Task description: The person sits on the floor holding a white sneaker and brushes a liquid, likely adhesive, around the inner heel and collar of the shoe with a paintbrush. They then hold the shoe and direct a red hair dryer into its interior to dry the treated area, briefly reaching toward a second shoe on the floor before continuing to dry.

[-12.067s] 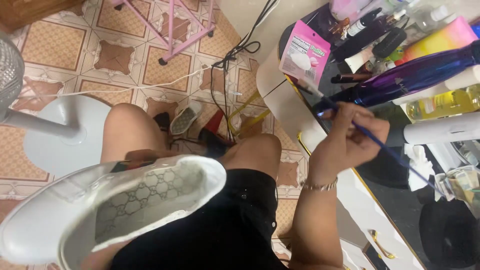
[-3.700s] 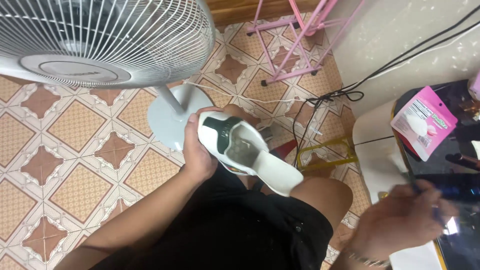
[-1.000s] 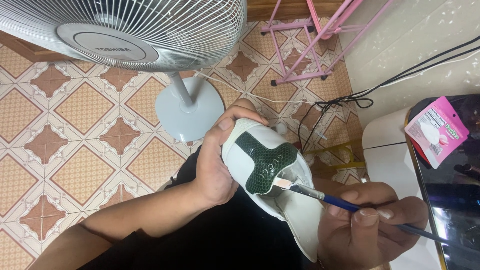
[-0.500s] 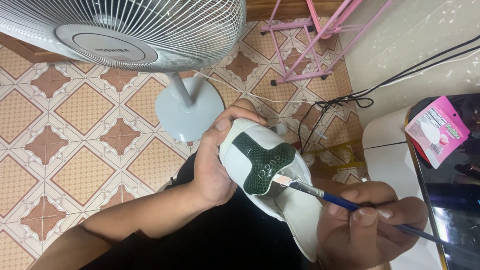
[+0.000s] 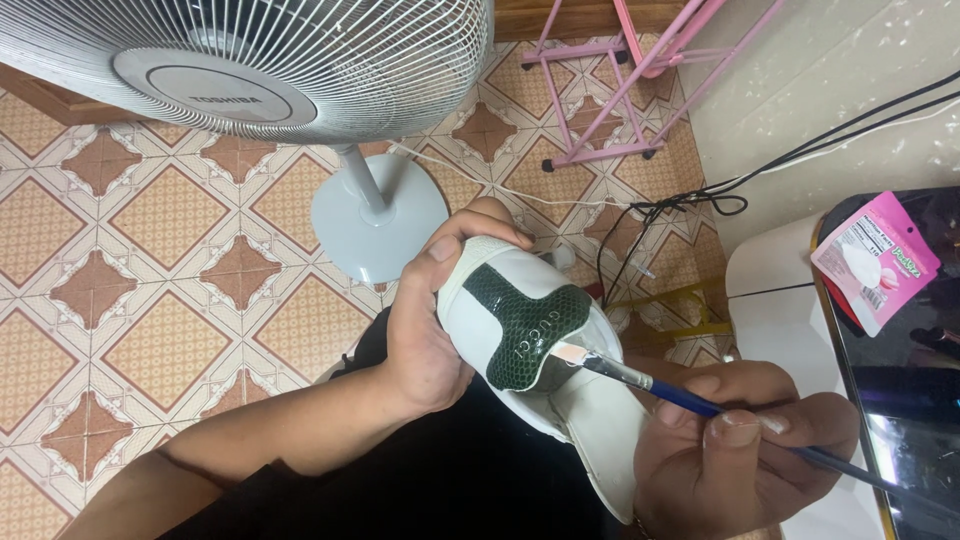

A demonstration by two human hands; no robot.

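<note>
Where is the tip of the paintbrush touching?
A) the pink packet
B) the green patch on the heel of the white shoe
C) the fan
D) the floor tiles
B: the paintbrush in the right hand has its bristles on the green patch of the white shoe, which the left hand holds.

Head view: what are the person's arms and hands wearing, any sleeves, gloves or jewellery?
Both hands are bare, no gloves. The left hand shows no ring or watch, and its forearm is uncovered with no sleeve in view. The right hand has short plain nails; its wrist is cut off by the frame edge, so any jewellery there cannot be told.
</note>
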